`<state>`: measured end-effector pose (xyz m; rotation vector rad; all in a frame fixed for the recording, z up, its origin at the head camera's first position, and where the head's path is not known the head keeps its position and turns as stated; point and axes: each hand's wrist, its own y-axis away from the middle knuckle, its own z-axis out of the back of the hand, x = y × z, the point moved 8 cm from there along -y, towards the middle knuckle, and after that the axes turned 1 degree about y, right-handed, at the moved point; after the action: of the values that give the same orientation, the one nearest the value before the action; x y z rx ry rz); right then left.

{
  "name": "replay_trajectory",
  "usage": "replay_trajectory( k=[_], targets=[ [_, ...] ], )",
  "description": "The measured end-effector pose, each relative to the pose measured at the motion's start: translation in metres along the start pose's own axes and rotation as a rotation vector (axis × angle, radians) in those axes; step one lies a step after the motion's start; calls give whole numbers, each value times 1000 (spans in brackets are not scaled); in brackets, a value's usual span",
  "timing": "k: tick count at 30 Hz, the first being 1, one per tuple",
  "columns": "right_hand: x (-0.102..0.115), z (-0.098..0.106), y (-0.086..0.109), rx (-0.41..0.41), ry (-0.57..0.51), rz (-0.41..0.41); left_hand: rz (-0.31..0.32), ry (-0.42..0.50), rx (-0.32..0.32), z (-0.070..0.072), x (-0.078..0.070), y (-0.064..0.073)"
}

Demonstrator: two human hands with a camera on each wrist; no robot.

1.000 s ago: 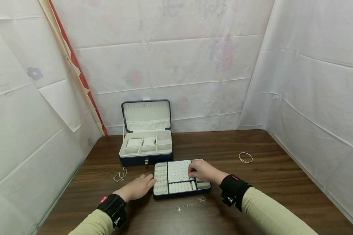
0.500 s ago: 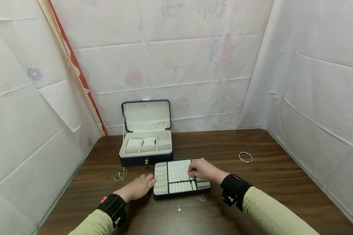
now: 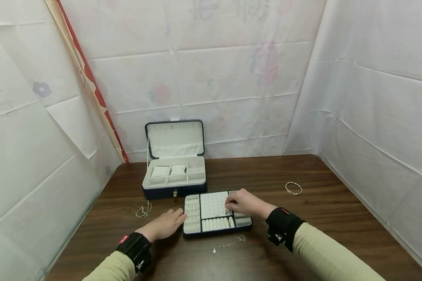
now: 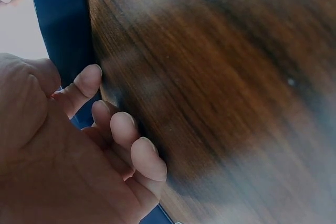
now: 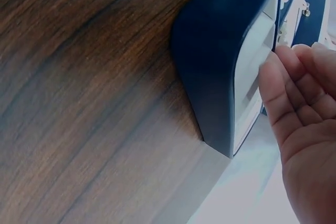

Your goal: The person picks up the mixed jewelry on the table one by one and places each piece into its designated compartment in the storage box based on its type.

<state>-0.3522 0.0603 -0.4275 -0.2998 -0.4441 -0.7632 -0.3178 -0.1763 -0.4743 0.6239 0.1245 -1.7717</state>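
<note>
Touching the tray (image 3: 216,233) with a loose-fingered left hand (image 3: 166,224), bunching the right hand (image 3: 246,203), hiding any hold, perhaps risking skidding by overpressing.

The head view looks forward and down from the near side of the tray (image 3: 211,233), well back. The left wrist view faces the left hand (image 4: 63,150) closely, beside the tray's left end; the right wrist view, also near, faces the right hand (image 5: 310,114) at its right end. All three share the tray.
</note>
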Motion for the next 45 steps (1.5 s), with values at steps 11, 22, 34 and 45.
replay_trajectory(
  k=[11,22,34,45],
  targets=[
    [-1,7,7,40,-53,-13,-3,1,-8,0,0,1],
    [-12,25,16,-1,-66,-25,-6,9,-4,-1,1,0],
    [-29,46,28,-55,-36,-74,2,2,-10,-2,2,-1],
    [-61,66,47,-84,-78,-181,-14,-11,-16,-1,0,0]
  ],
)
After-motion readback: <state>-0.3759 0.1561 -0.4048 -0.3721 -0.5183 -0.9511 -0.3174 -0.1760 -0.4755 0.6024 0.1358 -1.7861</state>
